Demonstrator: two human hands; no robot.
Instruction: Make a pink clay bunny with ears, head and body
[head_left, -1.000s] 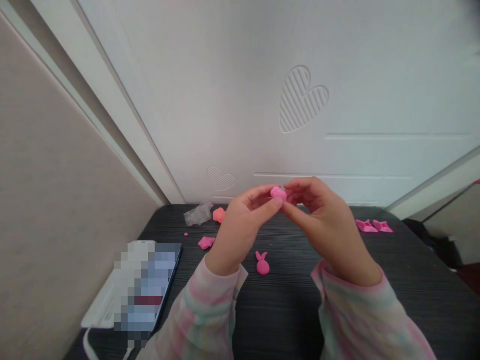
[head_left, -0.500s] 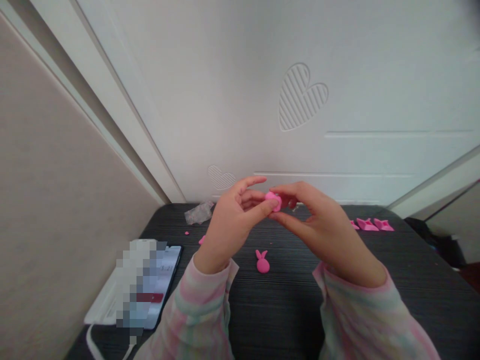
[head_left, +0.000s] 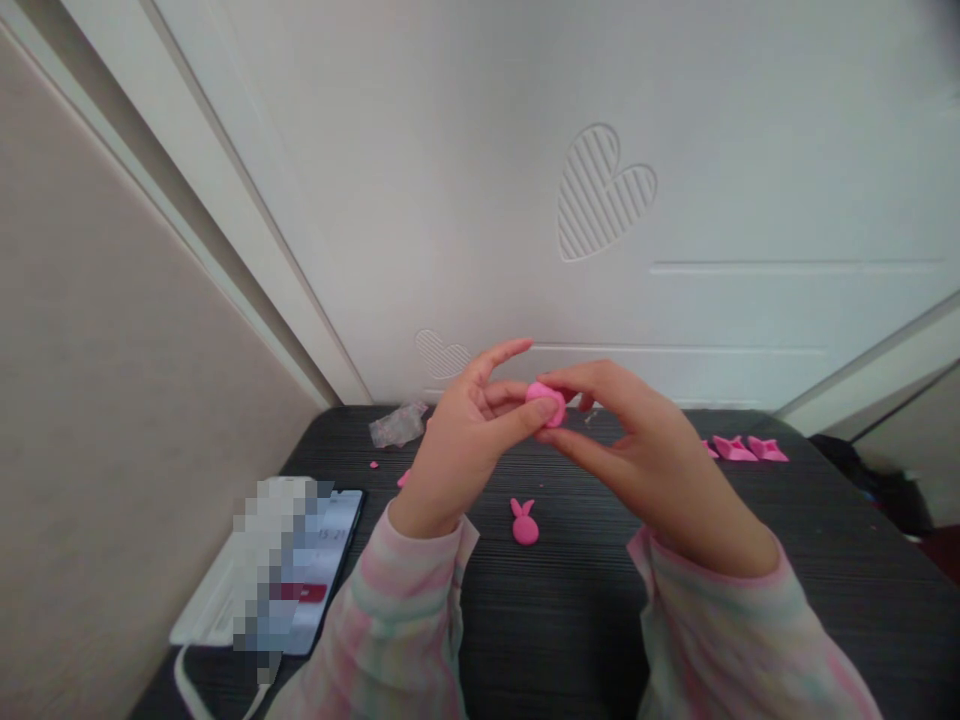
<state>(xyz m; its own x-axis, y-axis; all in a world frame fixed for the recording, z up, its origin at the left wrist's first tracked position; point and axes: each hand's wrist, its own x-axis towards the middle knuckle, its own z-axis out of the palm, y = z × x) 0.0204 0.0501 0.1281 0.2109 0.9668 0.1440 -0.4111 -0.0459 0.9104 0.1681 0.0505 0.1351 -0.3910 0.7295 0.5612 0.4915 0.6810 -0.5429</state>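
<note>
Both hands meet above the dark table [head_left: 570, 610] and pinch one small pink clay lump [head_left: 547, 402]. My left hand [head_left: 465, 450] presses it with the thumb while its forefinger points up. My right hand [head_left: 637, 455] holds the lump from the right between thumb and fingers. Below the hands a pink clay rabbit shape [head_left: 524, 522] lies flat on the table.
A phone [head_left: 311, 570] lies at the left on a white case with a cord. A crumpled clear wrapper [head_left: 396, 426] and pink clay scraps [head_left: 373, 466] sit at the back left. More pink clay pieces [head_left: 746, 449] lie at the back right. A white panel with heart shapes [head_left: 604, 195] stands behind.
Both hands have shifted slightly left and up with the lump. My left forefinger has lifted off it. The lump now looks flatter and rounder.
</note>
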